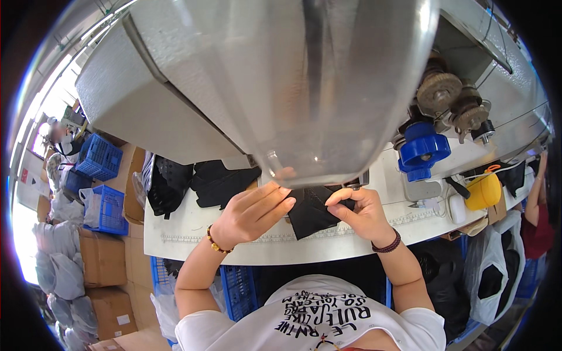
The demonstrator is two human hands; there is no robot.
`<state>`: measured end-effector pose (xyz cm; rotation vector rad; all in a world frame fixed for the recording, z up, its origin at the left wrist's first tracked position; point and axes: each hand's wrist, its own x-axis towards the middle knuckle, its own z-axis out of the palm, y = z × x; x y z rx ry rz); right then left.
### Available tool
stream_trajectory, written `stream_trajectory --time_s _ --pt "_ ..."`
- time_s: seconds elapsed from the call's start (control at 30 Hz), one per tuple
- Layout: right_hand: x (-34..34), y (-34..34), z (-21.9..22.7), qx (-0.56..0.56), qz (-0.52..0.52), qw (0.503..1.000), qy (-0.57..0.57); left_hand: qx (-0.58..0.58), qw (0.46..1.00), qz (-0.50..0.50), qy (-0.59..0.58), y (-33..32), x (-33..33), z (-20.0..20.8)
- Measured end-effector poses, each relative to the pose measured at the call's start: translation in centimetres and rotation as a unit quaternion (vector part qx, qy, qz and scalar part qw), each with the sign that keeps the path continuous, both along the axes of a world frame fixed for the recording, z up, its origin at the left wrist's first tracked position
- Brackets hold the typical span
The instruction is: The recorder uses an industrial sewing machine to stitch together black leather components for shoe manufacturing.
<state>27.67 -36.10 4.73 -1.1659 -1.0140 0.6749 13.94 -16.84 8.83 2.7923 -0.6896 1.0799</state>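
Note:
A piece of black fabric (310, 216) lies under the head of a sewing machine (158, 105), its lower corner pointing toward me. My right hand (364, 215) pinches its right side between thumb and forefinger. At the left side of the fabric, my left hand (252, 215) is closed, thumb against fingers, with the fingertips at the fabric's edge. A clear plastic guard (316, 128) hangs over the sewing spot and hides the needle. More black fabric pieces (222, 182) lie on the white table (187, 240) to the left of my hands.
A ruler strip (269, 237) runs along the table's front. Beside the machine's blue knob (422, 149) is a yellow container (485, 192). Blue crates (108, 213) and cardboard boxes (102, 257) stand at left. Plastic bags (489, 275) hang at right, near another person's red sleeve (537, 231).

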Motion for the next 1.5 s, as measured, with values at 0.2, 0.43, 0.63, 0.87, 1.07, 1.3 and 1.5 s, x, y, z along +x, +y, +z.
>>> stream_trajectory --time_s 0.2,0.43,0.63,0.87,1.07,1.3,1.5 --pt "-0.9 -0.2 0.7 -0.002 -0.062 0.998 -0.028 0.035 0.998 -0.007 -0.054 -0.2 0.0 0.7" --pt "-1.3 -0.3 0.3 0.009 -0.107 0.994 -0.012 0.058 0.998 -0.002 0.001 -0.5 -0.5 1.5" --pt "-0.9 0.4 1.3 0.021 -0.135 0.991 -0.003 0.033 0.998 0.032 0.039 -0.4 -0.1 1.6" --pt "-0.6 0.8 0.9 0.043 -0.105 0.991 0.074 0.04 0.999 0.016 0.026 -0.1 0.6 2.6" --pt "-0.4 1.6 0.5 0.057 -0.165 0.984 0.019 0.047 0.997 0.019 0.056 1.2 0.7 1.8" --pt "0.2 2.2 -0.1 0.021 -0.205 0.973 -0.107 0.075 0.993 0.054 0.074 1.7 0.7 2.1" --pt "1.0 2.8 -0.9 0.019 -0.245 0.944 -0.222 0.078 0.996 0.037 0.031 1.9 1.6 2.8"
